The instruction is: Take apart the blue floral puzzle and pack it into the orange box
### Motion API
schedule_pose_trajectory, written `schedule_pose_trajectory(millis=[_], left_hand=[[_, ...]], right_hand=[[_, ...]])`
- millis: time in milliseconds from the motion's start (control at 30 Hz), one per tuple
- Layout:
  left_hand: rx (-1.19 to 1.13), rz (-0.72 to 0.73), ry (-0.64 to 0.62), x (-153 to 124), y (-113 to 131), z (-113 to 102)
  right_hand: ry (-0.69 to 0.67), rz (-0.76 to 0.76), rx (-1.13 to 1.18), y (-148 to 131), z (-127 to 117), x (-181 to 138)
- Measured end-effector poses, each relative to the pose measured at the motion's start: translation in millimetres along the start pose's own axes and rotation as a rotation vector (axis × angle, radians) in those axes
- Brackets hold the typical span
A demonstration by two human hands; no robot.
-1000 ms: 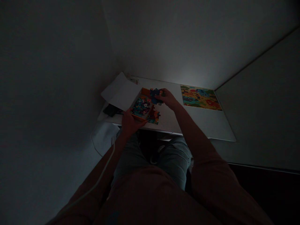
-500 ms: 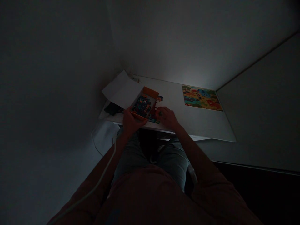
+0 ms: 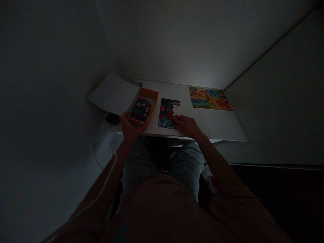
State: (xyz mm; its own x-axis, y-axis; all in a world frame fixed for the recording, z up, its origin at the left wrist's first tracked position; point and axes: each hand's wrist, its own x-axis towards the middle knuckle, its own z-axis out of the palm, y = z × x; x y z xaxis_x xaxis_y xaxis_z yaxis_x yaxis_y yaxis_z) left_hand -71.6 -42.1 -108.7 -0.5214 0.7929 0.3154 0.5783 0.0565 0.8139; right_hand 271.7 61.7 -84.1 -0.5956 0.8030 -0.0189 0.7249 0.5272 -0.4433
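Observation:
The scene is very dark. My left hand (image 3: 131,127) grips the near edge of an orange box (image 3: 149,93) that holds several loose puzzle pieces. To its right a partly joined dark jigsaw (image 3: 166,110) lies flat on the white table (image 3: 217,126). My right hand (image 3: 186,125) rests flat on the table with its fingertips against the jigsaw's near right edge, nothing held in it.
A finished bright animal puzzle (image 3: 209,98) lies at the table's far right. A white sheet (image 3: 112,93) overhangs the far left corner, with a dark object (image 3: 112,118) beneath it. A white cable (image 3: 101,189) runs along my left arm. Walls close in on both sides.
My right hand carried joined pieces from above the box down to the table and laid them flat. The orange box has shifted left, away from the jigsaw.

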Motion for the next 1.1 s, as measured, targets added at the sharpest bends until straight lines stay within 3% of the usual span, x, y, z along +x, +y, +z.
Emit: schedule_pose_trajectory(millis=[233,567,733,900,967,1100], left_hand=[[0.062,0.023,-0.057,0.8,-6.3,6.1],[0.102,0.073,-0.129,-15.6,2.2,11.1],[0.091,0.058,-0.129,-36.8,9.8,13.0],[0.088,-0.012,-0.012,-85.3,5.2,6.2],[0.02,-0.094,-0.117,-108.5,7.1,5.2],[-0.339,-0.351,-0.591,-137.7,22.5,20.4]], right_hand=[[-0.002,0.034,0.035,9.4,2.3,-29.5],[0.003,-0.014,-0.111,-29.0,24.1,-30.5],[0.035,0.009,-0.124,-36.1,37.0,-24.9],[0.041,-0.009,-0.09,-29.1,40.3,-29.9],[0.038,-0.026,-0.085,-28.6,39.3,-32.5],[-0.001,-0.024,-0.096,-36.2,34.7,-42.3]])
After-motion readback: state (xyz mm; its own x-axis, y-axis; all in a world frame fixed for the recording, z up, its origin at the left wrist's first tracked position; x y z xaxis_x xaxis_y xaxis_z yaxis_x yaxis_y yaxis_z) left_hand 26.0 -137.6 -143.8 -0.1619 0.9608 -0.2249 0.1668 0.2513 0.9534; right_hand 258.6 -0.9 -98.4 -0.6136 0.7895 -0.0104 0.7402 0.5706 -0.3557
